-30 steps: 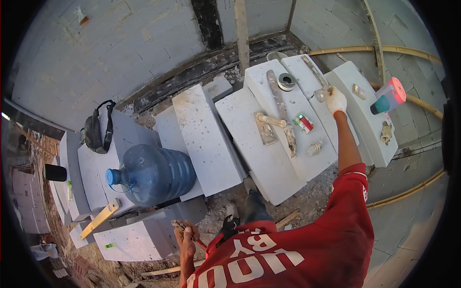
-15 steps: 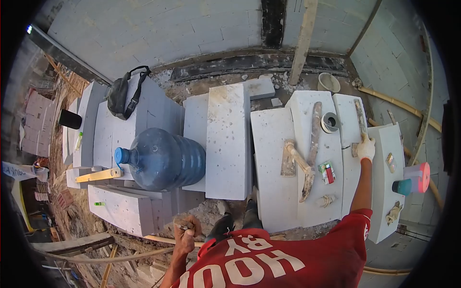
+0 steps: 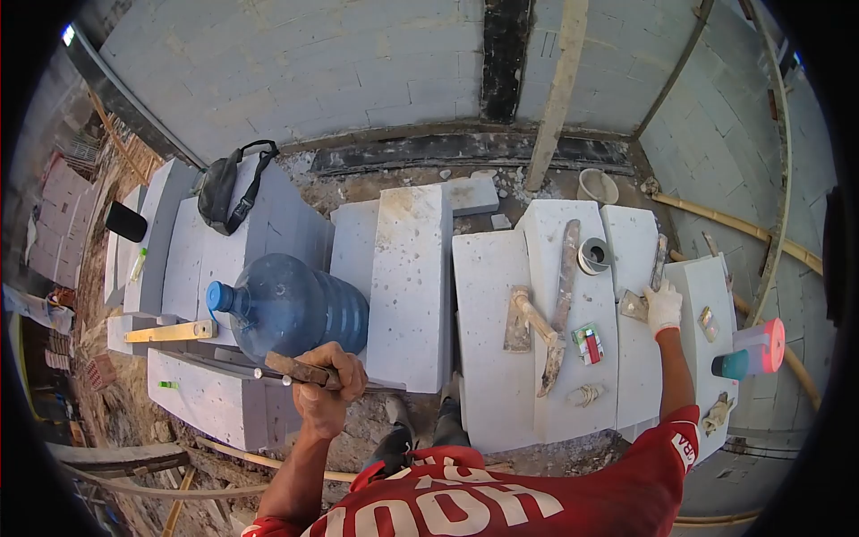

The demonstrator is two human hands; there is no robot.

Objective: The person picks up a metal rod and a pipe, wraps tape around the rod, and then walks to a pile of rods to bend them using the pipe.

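Observation:
My bare left hand (image 3: 329, 394) is closed around a worn brown-handled tool (image 3: 304, 370) with metal rod ends sticking out to the left, in front of the big blue water bottle (image 3: 300, 304). Over the white blocks on the right, my right hand (image 3: 664, 309), in a white glove, has its fingers curled at a flat-bladed trowel (image 3: 633, 306). Its handle is hidden under the glove. A long mud-stained strip (image 3: 659, 255) runs up from the fingers. To the left lies another flat-bladed trowel (image 3: 519, 320) with a wooden handle, beside a long stained blade (image 3: 565, 286).
On the blocks (image 3: 490, 385) lie a grey tape roll (image 3: 593, 256), a cigarette pack with a red lighter (image 3: 589, 345), a wound string (image 3: 586, 395) and a pink-lidded jug (image 3: 761, 345). A black waist bag (image 3: 224, 192) and yellow level (image 3: 170, 333) are at left. A bucket (image 3: 598, 186) stands behind.
My left hand has risen with the tool, from low beside the blocks to in front of the bottle. My right hand has closed in on the trowel, whose blade has shifted left. The view has tilted up.

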